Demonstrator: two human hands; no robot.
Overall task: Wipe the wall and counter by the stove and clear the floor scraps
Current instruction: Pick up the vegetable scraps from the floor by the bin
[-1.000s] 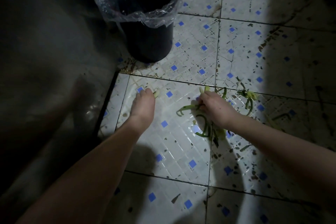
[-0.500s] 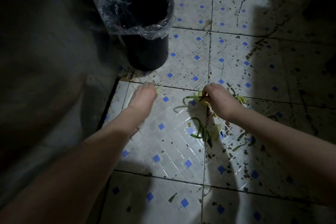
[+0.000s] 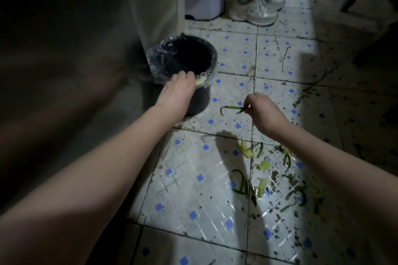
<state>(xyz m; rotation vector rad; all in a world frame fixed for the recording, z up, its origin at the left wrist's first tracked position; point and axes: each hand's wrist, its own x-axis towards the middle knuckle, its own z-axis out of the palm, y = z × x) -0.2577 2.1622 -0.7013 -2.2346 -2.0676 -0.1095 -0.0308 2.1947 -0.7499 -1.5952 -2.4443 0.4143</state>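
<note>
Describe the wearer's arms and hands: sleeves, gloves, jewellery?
The left forearm and right forearm are bare to the frame edge, with no sleeves in view. The left hand and right hand are ungloved. No watch, bracelet or ring shows, though the light is dim.

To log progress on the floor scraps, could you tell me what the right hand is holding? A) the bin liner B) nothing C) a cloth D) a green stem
D: the right hand pinches a curved green stem above the floor, short of the bin, where the left hand holds a pale scrap.
</note>
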